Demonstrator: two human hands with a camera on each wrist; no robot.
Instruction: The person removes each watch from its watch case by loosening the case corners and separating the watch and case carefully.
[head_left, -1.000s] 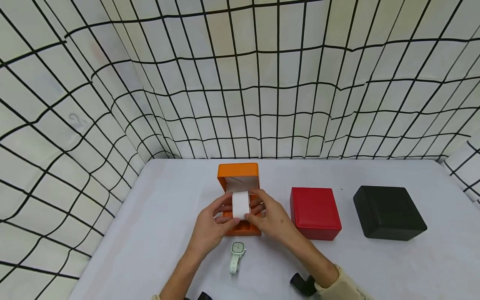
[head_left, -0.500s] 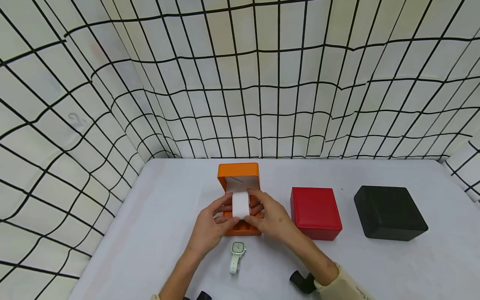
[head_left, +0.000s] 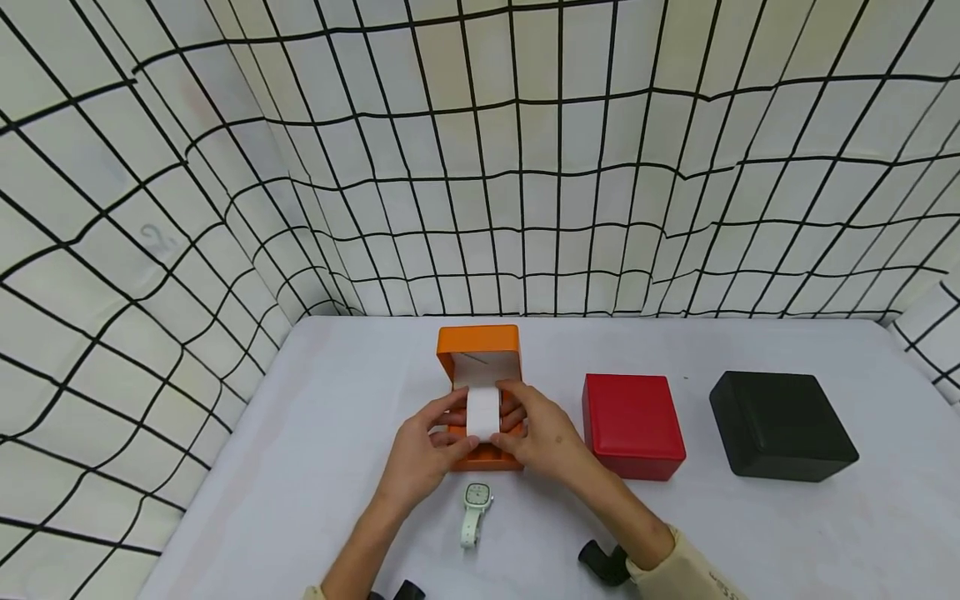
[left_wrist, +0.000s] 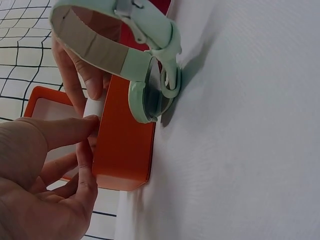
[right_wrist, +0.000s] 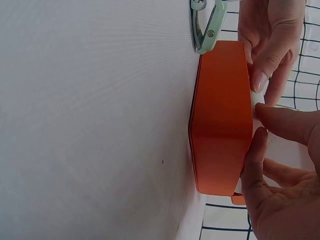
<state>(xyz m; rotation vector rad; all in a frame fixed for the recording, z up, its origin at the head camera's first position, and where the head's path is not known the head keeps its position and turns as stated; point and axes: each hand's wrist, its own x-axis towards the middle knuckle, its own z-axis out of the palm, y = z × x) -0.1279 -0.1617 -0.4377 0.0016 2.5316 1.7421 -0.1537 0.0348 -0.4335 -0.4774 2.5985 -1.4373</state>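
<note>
An orange watch box (head_left: 477, 337) stands with its lid raised at the middle of the table. Over its lower part is a white watch cushion (head_left: 483, 414), pinched between both hands. My left hand (head_left: 422, 454) holds its left side with thumb and fingers. On the right side my right hand (head_left: 547, 437) grips it the same way. In the wrist views the box's front wall hides the cushion's lower part. A pale green watch (head_left: 472, 512) lies in front of the box, face up, touched by neither hand; its curled strap (left_wrist: 95, 45) looms close in the left wrist view.
A closed red box (head_left: 633, 425) stands to the right of my right hand. Farther right is a closed black box (head_left: 780, 425). White cloth covers the table (head_left: 322, 400), and black netting (head_left: 517, 200) hangs behind it and along the left.
</note>
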